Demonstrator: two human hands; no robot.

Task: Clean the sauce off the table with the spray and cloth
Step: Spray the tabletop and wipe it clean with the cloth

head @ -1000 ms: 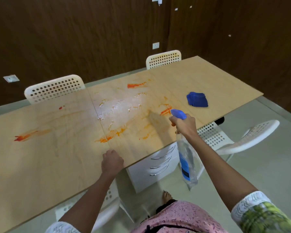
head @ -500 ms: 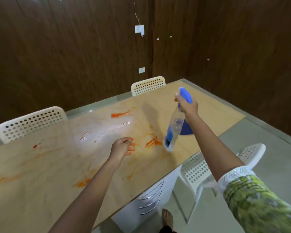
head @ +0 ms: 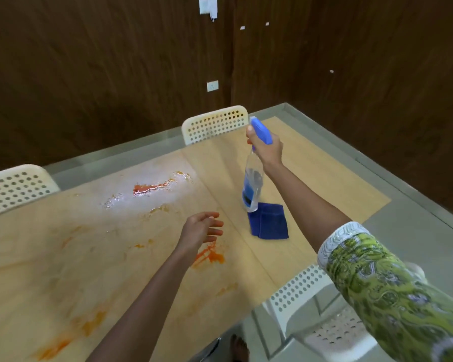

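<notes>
The right hand (head: 268,150) grips the neck of a clear plastic spray bottle with a blue trigger head (head: 252,184), held in the air over the far right part of the pale wooden table (head: 324,184), just above and beyond a folded dark blue cloth (head: 270,222) that lies flat on the table. The left hand (head: 202,229) hovers with its fingers relaxed and holds nothing, left of the cloth and above an orange sauce smear (head: 209,257); a wet red streak (head: 152,188) lies farther back. The bottle looks light and stiff, possibly slick if wet, and is best taken at the neck. The cloth looks soft and limp and could be pinched anywhere. The bottle's blue label is too blurred to read.
</notes>
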